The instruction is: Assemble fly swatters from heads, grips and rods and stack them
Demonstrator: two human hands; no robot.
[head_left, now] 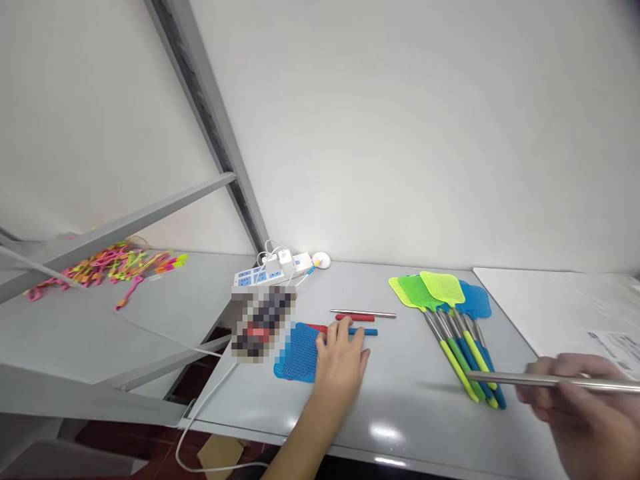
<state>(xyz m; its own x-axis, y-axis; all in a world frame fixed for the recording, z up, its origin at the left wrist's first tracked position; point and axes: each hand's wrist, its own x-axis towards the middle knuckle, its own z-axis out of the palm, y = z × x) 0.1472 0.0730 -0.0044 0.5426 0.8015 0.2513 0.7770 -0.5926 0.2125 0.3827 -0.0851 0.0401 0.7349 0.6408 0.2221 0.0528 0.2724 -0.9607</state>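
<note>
My left hand [341, 360] reaches over the table with its fingers apart. Its fingertips rest by a blue perforated fly swatter head [300, 353] and a blue handle grip [367, 331]; what lies under the palm is hidden. A bit of a red swatter head [316, 328] shows beneath the blue one. Just beyond are a red handle grip [355, 318] and a thin metal rod [380, 314]. At the right, my right hand [580, 407] is closed around another metal rod [505, 378], held roughly level above the table.
Several green, yellow and blue fly swatters [460, 333] lie fanned in a pile right of centre. A power strip [273, 272] with plugs stands near the wall. Grey shelf bars [125, 215] and a white cable [200, 407] are at left. A white sheet [550, 300] lies far right.
</note>
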